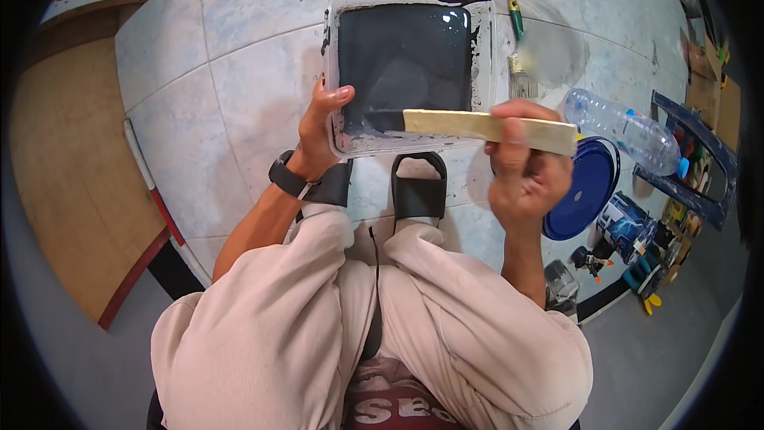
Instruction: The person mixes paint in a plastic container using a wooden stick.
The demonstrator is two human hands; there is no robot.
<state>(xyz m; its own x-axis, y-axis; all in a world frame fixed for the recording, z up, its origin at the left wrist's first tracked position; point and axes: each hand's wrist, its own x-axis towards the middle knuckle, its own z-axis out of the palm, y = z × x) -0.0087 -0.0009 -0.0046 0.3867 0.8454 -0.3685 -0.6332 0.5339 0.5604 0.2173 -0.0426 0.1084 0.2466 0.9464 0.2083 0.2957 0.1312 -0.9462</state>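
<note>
A clear plastic tub (487,48) of dark grey-black paint (406,52) sits on the tiled floor before my feet, with smears along its inner walls. My left hand (320,131) is closed on the tub's near left corner, thumb over the rim. In my right hand (527,171) is a flat pale wooden stick (446,123), gripped near its right end. The stick lies nearly level across the near part of the tub. Its left end is dark and meets the paint; whether it goes below the surface I cannot tell.
A green-handled paintbrush (516,20) lies right of the tub. Farther right are a clear plastic bottle (625,131), a round blue lid (585,191), a dark blue frame (720,191) and assorted tools. Wooden boards (72,167) stand at the left. My sandals (419,191) are close below the tub.
</note>
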